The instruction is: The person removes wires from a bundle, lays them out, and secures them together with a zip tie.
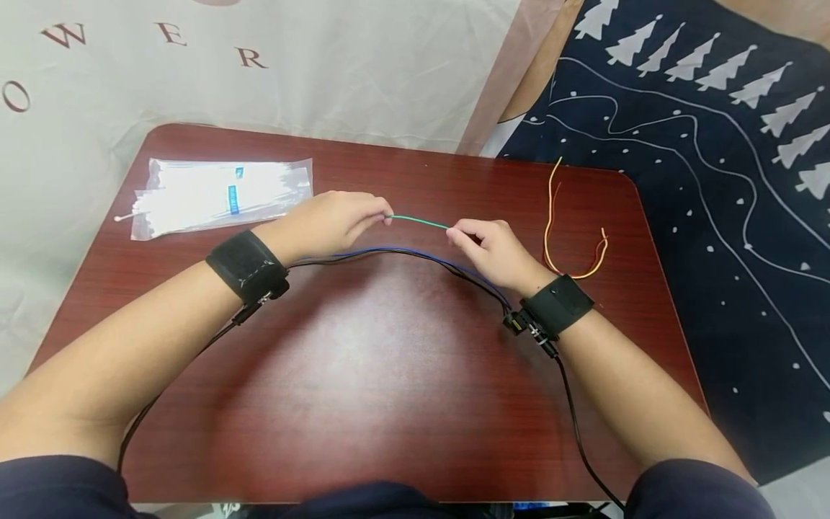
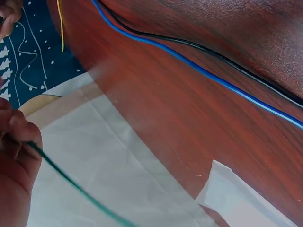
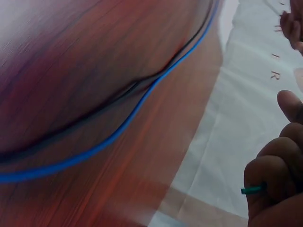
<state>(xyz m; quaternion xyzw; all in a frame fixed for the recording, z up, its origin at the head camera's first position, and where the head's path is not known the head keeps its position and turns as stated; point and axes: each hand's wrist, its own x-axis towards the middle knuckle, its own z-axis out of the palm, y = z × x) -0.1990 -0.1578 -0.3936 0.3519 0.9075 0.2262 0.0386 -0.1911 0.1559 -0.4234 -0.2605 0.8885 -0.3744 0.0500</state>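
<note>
Head view showed the left hand (image 1: pixel 329 220) and right hand (image 1: pixel 496 250) both pinching a green wire (image 1: pixel 420 221), apparently straightening it; the next move likely called for gentle tension.

A little work corner is seen; whether in a home or a shop cannot be told. A brown table (image 1: pixel 389 411) is edged by a white cloth (image 1: pixel 363 79) with letters (image 1: pixel 249 58) and a blue cloth (image 1: pixel 733 288) with trees (image 1: pixel 692 59).
</note>
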